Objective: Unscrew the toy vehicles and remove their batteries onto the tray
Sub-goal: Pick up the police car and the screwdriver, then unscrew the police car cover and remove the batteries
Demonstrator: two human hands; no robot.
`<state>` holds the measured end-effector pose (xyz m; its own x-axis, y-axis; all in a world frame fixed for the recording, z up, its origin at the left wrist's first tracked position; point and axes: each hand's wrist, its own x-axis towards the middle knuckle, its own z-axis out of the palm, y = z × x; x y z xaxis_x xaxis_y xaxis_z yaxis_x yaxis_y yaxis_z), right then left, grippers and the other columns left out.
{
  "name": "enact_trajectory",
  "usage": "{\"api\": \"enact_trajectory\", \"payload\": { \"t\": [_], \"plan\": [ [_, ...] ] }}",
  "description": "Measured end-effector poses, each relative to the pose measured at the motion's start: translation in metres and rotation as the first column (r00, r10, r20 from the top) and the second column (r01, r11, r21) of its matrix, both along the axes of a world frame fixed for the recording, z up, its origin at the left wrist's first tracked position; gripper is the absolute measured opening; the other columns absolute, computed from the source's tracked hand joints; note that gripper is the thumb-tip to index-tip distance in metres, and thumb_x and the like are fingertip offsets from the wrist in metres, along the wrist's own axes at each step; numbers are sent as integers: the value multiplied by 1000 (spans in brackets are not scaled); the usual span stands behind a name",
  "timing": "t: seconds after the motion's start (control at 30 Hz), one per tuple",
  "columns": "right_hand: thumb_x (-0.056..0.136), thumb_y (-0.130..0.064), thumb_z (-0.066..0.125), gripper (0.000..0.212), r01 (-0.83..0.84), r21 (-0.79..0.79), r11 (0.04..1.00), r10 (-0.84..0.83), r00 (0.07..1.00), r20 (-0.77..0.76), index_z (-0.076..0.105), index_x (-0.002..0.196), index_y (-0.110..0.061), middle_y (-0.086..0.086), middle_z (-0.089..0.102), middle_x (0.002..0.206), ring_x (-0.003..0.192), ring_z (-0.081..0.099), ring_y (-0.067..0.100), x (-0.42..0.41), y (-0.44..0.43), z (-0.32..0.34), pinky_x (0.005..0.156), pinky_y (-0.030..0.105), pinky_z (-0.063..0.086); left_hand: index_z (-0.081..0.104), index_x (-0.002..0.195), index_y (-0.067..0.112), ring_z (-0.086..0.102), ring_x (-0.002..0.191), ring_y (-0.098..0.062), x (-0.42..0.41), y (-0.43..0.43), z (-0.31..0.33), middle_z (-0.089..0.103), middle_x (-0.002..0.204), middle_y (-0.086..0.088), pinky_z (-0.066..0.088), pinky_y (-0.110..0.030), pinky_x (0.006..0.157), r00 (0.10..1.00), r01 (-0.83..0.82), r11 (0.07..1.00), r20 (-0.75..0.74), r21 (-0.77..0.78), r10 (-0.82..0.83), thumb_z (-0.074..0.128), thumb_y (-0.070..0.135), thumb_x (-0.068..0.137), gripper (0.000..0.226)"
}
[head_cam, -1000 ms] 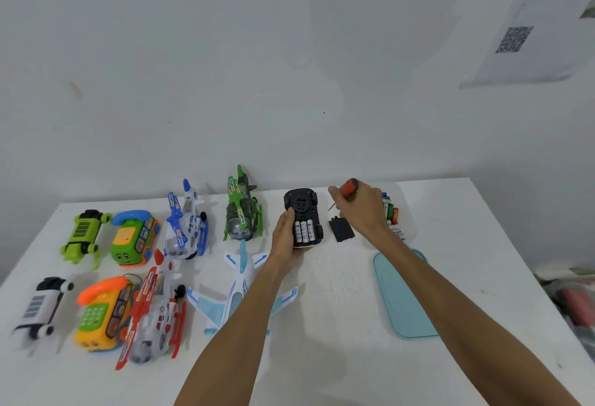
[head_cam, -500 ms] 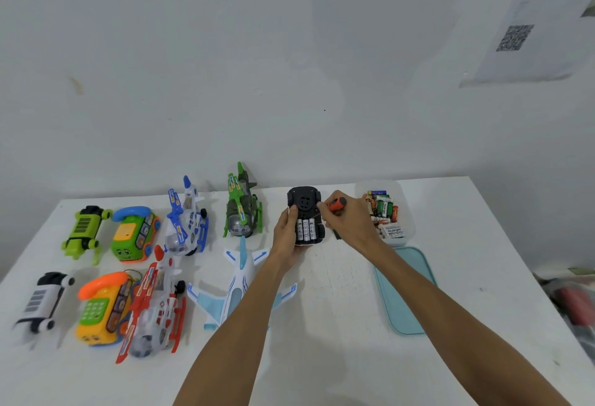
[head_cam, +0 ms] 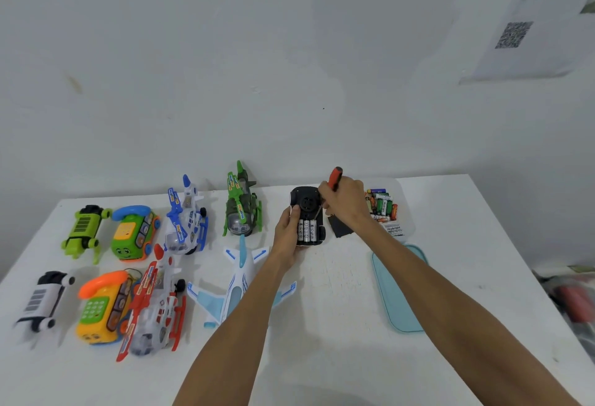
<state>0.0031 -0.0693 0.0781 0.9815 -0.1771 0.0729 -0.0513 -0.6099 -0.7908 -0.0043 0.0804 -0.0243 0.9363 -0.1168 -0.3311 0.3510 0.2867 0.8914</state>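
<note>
While my left hand (head_cam: 288,238) curls round the left side of the black toy car (head_cam: 306,203), thumb on its upturned belly, my right hand (head_cam: 346,201) is clenched round the orange handle of a screwdriver (head_cam: 335,177), whose thin shaft slants down to the car's underside beside the open battery bay. The car lies wheels-up near the middle of the counter's far edge, and three white batteries (head_cam: 306,230) sit side by side in that bay. Its black cover (head_cam: 339,228) lies flat on the counter (head_cam: 338,357) just right of the car, partly under my right wrist. Beyond my right hand, by the far edge, stands a clear tub (head_cam: 406,212) holding loose cells (head_cam: 383,206) in green, orange and white. Nearer to me along the right edge lies the teal tray (head_cam: 399,293). Left of the car, along the far edge, stand a green helicopter (head_cam: 243,209), a blue-and-white helicopter (head_cam: 186,219), a green telephone car (head_cam: 135,233) and a lime-green vehicle (head_cam: 85,232). In the row nearer to me lie a white-and-blue airplane (head_cam: 240,280), partly under my left forearm, a red-and-white helicopter (head_cam: 154,306), a yellow telephone toy (head_cam: 103,307) and, by the left edge, a white-and-black vehicle (head_cam: 42,299), blurred. On the wall at upper right hangs a sheet with a square code (head_cam: 515,35).
</note>
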Motion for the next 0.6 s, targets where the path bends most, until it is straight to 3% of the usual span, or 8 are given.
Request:
{"api": "enact_trajectory", "payload": {
  "t": [0.13,0.2,0.3,0.37,0.47,0.6],
  "plan": [
    [97,-31,54,45,29,22,999,-29,1000,5,65,70,4,7,69,57,47,66,12,0,-4,-1,75,33,58,62,129,20,69,107,-38,1,-1,1,73,120,-14,53,-68,93,1000,-14,1000,-28,-23,14,52,44,106,35],
    [95,-34,54,46,95,70,993,-98,995,34,66,75,6,13,70,64,60,70,21,-3,-3,-3,77,34,56,62,128,19,69,107,-38,2,-1,1,73,121,-15,53,-68,93,999,-25,999,-43,-45,23,53,43,106,35],
    [98,-22,54,24,56,182,982,-64,997,39,70,90,-7,3,73,72,67,70,13,-8,-4,2,73,24,56,61,126,16,69,104,-35,0,-3,3,72,121,-17,56,-64,90,998,-33,997,-57,-64,30,53,41,106,34],
    [99,-17,54,16,-53,51,997,51,998,42,70,98,-16,-5,67,70,60,64,11,-12,-4,3,63,19,51,60,127,15,69,105,-34,-1,-5,5,71,123,-18,59,-58,86,998,-40,996,-59,-74,35,51,41,106,34],
    [98,-29,58,19,-160,-348,924,171,985,1,73,94,-19,1,66,75,68,62,20,-17,-6,-9,62,30,49,57,128,11,68,109,-35,0,-13,11,68,127,-21,59,-58,88,998,-39,995,-53,-93,34,49,41,107,37],
    [96,-30,61,19,-204,-491,847,231,973,-6,74,107,-21,8,64,90,82,63,27,-28,-7,-19,67,35,49,54,132,7,68,116,-37,1,-19,15,67,128,-23,59,-59,88,997,-35,994,-65,-104,29,48,42,107,43]
  ]
}}
